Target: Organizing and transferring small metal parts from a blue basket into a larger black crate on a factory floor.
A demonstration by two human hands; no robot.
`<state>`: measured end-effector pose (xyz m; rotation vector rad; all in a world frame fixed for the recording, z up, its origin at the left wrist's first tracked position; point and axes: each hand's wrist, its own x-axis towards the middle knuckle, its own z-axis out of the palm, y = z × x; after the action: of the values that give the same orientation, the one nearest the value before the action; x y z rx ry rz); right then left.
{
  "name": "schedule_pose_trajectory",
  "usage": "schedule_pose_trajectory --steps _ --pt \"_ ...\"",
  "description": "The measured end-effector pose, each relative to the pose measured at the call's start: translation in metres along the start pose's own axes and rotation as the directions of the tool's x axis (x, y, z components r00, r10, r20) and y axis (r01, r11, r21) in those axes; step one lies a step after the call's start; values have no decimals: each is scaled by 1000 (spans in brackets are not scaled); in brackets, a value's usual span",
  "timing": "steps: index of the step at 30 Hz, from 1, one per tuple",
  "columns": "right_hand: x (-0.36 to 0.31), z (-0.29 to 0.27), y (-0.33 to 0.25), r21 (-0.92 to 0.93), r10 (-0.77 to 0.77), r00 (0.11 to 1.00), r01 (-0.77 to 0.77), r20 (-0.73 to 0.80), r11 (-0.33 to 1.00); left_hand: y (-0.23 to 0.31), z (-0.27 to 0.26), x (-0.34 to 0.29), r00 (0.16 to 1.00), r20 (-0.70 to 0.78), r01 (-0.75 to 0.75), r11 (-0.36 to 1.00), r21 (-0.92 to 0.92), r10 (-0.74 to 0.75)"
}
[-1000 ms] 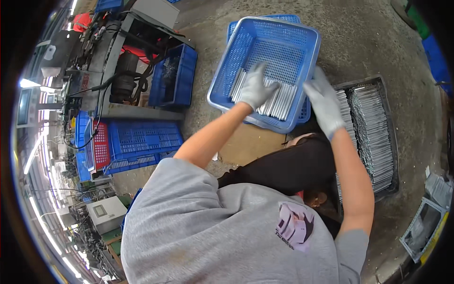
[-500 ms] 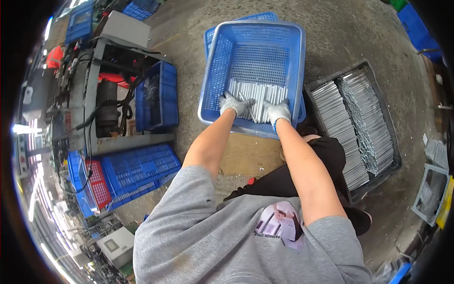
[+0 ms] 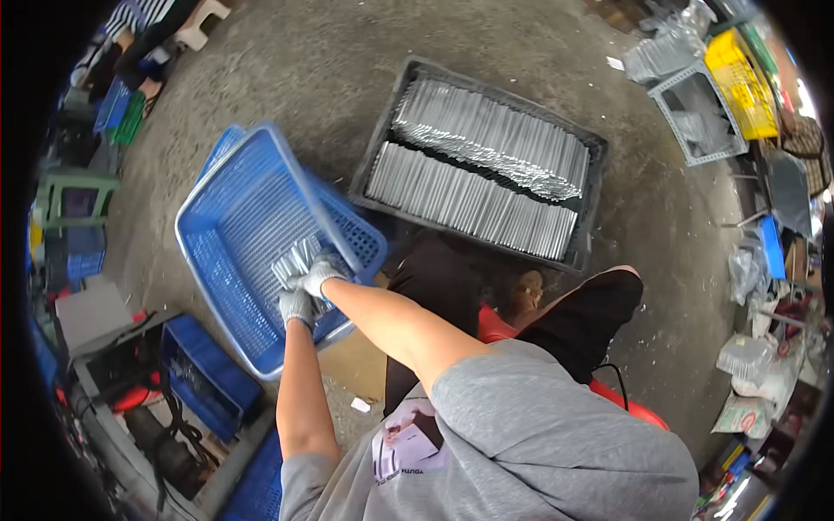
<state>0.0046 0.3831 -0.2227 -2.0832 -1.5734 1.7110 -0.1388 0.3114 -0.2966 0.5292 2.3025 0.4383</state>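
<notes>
My left hand [image 3: 296,306] and my right hand [image 3: 322,275], both in grey-white knit gloves, are close together inside a blue plastic basket [image 3: 205,286]. They are closed around a bundle of short silvery metal rods [image 3: 298,253], whose far ends show beyond my gloves. Fingertips and the lower part of the bundle are hidden. The basket rests slightly askew on another blue basket [image 3: 363,233]. To its right, a black crate [image 3: 598,178] holds two rows of similar rods [image 3: 473,201] packed side by side.
A machine frame [image 3: 95,391] with a blue bin [image 3: 207,369] stands at the lower left. Red seat parts [image 3: 638,410] show beneath me. At the far right are a grey metal frame [image 3: 682,122] and a yellow crate [image 3: 740,85]. Another person's leg [image 3: 161,39] shows at the upper left.
My view has swung right, so the basket appears farther left and the black crate more central. My hands have come closer together, bunching rods that lay spread across the basket.
</notes>
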Motion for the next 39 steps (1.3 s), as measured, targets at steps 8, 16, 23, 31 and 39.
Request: schedule_pose_trajectory --steps 8,16,23,31,39 --pt "17 -22 24 332 -60 981 -4 182 943 20 4 -7 927 365 101 881 -462 85" --pt "19 -14 5 194 88 975 -128 205 973 27 -23 -34 817 576 414 667 -619 27" --pt "15 -41 -8 410 -226 923 85 310 908 65 -49 -50 838 525 292 691 -661 148" --pt "-74 -179 -58 861 -376 889 -38 260 507 207 -83 -136 864 320 -111 766 -633 390" --pt "-32 -323 58 969 -347 936 29 59 244 339 54 -202 745 521 -299 906 -298 417"
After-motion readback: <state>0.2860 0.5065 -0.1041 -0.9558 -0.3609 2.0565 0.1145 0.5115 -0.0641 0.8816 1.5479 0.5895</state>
